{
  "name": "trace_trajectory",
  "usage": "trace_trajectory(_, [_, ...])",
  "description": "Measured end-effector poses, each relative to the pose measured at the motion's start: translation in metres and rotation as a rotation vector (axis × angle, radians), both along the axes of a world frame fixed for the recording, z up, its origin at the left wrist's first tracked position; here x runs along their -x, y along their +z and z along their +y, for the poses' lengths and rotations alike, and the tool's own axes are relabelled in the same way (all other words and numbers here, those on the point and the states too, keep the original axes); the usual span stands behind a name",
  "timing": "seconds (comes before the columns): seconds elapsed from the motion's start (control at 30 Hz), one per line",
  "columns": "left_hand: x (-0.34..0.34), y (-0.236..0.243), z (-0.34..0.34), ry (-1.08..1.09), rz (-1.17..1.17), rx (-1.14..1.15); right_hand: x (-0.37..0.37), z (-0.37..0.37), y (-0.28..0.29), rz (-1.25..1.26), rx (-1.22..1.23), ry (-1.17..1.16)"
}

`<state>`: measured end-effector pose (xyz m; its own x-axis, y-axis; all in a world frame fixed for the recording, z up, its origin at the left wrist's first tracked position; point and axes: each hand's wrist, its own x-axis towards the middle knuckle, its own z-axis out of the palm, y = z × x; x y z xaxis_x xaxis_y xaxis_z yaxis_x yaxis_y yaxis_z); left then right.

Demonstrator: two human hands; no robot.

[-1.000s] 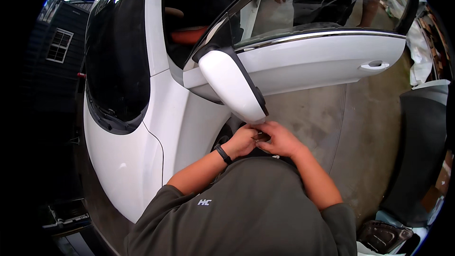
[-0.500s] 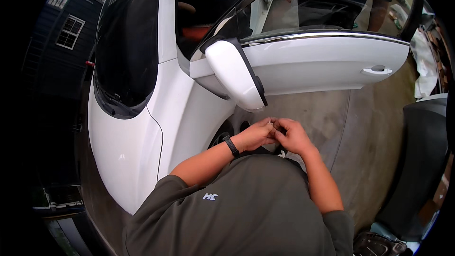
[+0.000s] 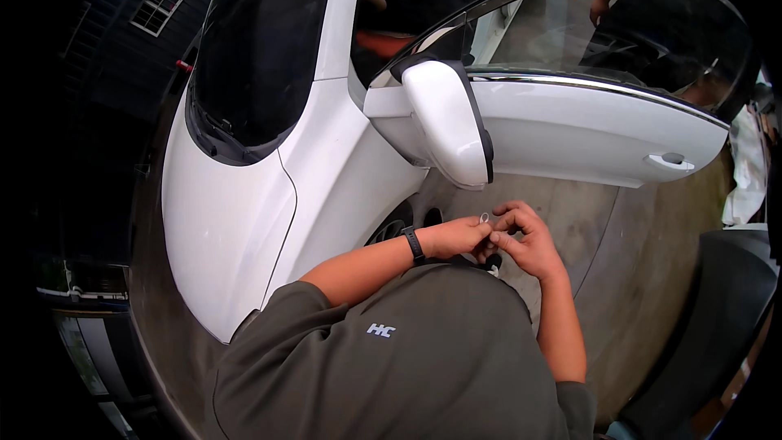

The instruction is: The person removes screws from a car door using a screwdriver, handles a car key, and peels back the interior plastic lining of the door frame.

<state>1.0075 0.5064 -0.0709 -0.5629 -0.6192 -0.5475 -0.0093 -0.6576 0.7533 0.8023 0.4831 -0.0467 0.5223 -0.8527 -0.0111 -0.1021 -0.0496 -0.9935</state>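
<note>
In front of my belly, my left hand (image 3: 460, 238) is closed in a pinch, with a black watch band (image 3: 413, 245) round its wrist. A small whitish loop (image 3: 484, 217) sticks up from its fingertips; what kind of thing it belongs to is too small to tell. Beside it my right hand (image 3: 528, 243) has its fingers curled and partly apart, the thumb and lower fingertips close to the left hand's fingers. Whether the right fingers grip anything is hidden. Just beyond both hands hangs the white side mirror (image 3: 446, 124) of a white car (image 3: 326, 147).
The car's front door (image 3: 570, 126) stands open across the far side, a person's hand (image 3: 600, 10) showing through its glass. Bonnet and wheel (image 3: 393, 224) lie to my left. A large dark curved panel (image 3: 717, 310) stands at the right, on the concrete floor (image 3: 603, 220).
My hands, pressed together before, have drawn slightly apart, and the right fingers have spread. The whitish loop shows more plainly now. The car has shifted right in view as my head turned.
</note>
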Motion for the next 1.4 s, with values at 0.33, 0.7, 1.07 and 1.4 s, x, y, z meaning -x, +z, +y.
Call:
trace_trajectory(0.33, [-0.013, 0.004, 0.001, -0.137, 0.294, -0.187, -0.008, -0.001, 0.007, -0.131, -0.144, 0.096])
trace_trajectory(0.7, [-0.013, 0.002, -0.016, -0.161, 0.23, -0.11, 0.003, -0.006, 0.007, 0.101, -0.144, 0.065])
trace_trajectory(1.07, [0.003, 0.003, -0.013, 0.019, -0.033, 0.099, 0.014, 0.0, -0.015, 0.047, -0.195, -0.031])
trace_trajectory(1.4, [-0.01, -0.001, -0.005, 0.028, -0.208, 0.232, -0.005, -0.005, -0.007, 0.142, -0.044, 0.0])
